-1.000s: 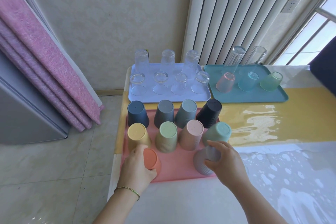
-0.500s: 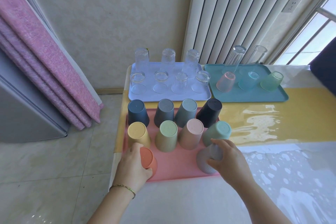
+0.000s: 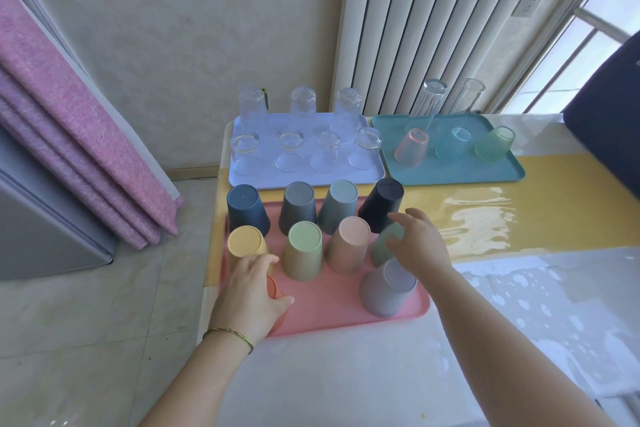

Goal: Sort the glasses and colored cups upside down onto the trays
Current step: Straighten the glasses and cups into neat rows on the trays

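On the near left corner of the pink tray [image 3: 332,308], the left hand [image 3: 251,291] grasps the orange cup [image 3: 274,288], fingers and thumb wrapped round it. The right hand [image 3: 419,246] is released, its fingers loose over the sage-green cup [image 3: 381,248]; I cannot tell whether they touch it. Just near of it, the lilac cup [image 3: 386,291] stands upside down, free of both hands. Eight more cups stand inverted in two rows farther back on this tray.
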